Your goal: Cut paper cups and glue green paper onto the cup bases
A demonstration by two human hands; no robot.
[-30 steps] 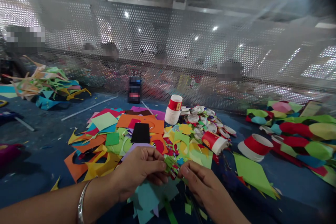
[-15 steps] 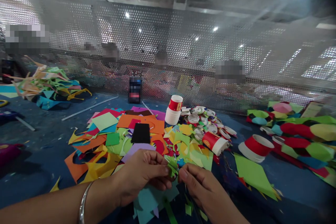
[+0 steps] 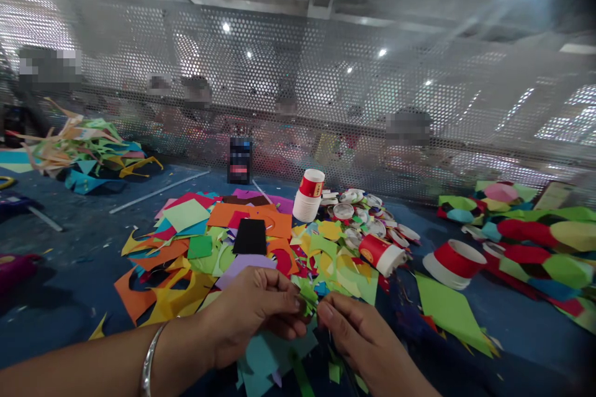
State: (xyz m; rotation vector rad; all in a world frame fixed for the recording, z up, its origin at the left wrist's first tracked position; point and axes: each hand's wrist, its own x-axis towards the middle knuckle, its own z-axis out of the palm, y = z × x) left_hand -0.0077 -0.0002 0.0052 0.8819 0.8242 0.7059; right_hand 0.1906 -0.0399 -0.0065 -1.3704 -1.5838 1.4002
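My left hand, with a silver bangle on its wrist, pinches a small cut piece of green paper between thumb and fingers. Close beside it on the right, my right hand is closed, thumb against fingertips, near the edge of that piece. What the right fingers grip is hidden; something thin and dark shows below them, too unclear to name. Light blue paper lies beneath both hands, with small green scraps next to it.
Coloured paper offcuts and a black card cover the table's middle. Stacked paper cups, a tipped cup and a pile of cup rims stand beyond. A phone leans against the perforated metal screen.
Both hands stay almost in place, still close together around the green piece. Only slight finger movement shows.
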